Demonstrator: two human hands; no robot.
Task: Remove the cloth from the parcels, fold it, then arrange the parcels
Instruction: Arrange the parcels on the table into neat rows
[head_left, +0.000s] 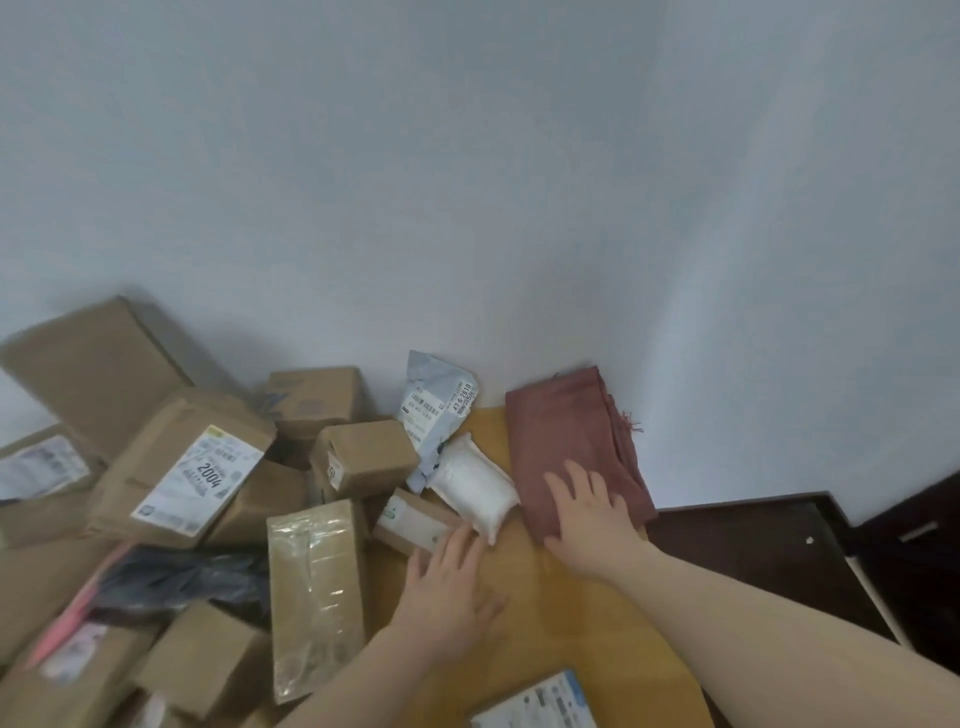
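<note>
Nearest me, a labelled flat parcel (537, 702) lies at the bottom edge on the wooden table (597, 623). My left hand (449, 584) is flat on the table, fingers straight and spread, fingertips touching the small brown box (413, 521) and right beside the white padded pouch (474, 486). It holds nothing. My right hand (589, 519) is also wide, palm down, pressing on the near end of the folded reddish cloth (576, 441). The cloth lies folded at the table's far right corner, against the wall (519, 182), fringe at its right edge.

Left of my left arm: a taped long box (316, 592), a dark plastic bag (182, 577), more cardboard boxes piled loosely. Further back, the box labelled 2004 (182, 467), a small cube box (366, 454), a grey mailer bag (434, 410) leaning behind the pouch. A big box (93, 374) is tilted against the wall, farthest left. Dark floor (769, 545) to the right of the table.
</note>
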